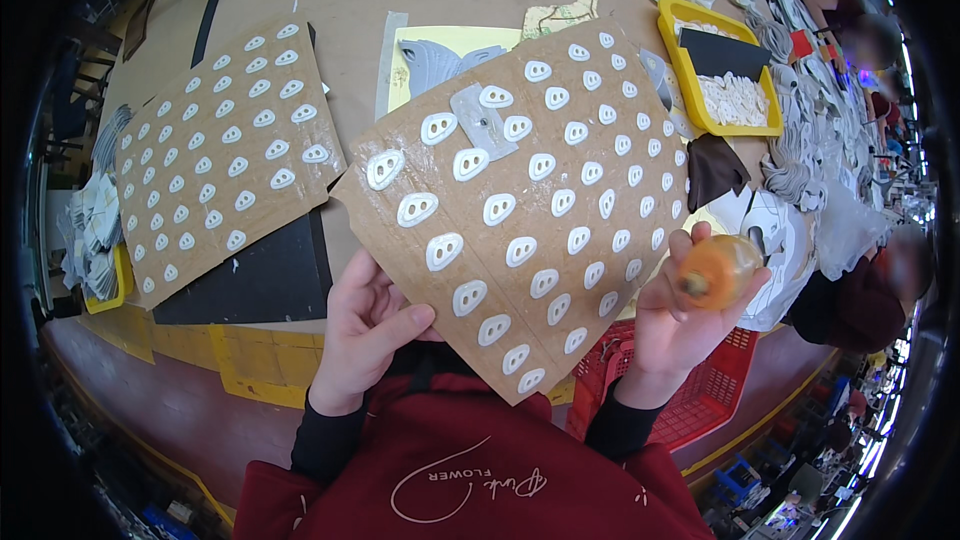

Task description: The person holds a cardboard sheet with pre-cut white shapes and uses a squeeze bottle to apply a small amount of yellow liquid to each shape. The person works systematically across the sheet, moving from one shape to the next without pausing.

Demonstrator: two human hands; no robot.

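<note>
My left hand (368, 325) pinches the near-left edge of a brown board (540, 325), thumb on top. Rows of small white rounded-triangle pieces (470, 297), each with two holes, cover the board, which is tilted up off the table. A clear rectangular piece (482, 122) lies on its upper part. Off the board's right edge, my right hand (672, 325) is wrapped round a rounded, translucent orange bottle (718, 272), its narrow dark tip facing up toward me. To the left, a second brown board (215, 195) with similar white pieces rests on a black panel (270, 275).
A yellow tray (720, 127) of white pieces stands at the far right beside heaped grey and white fabric parts (795, 155). Below the table edge sits a red plastic basket (705, 395). A dark brown cloth (715, 168) lies near the tray. Other people (860, 285) are on the right.
</note>
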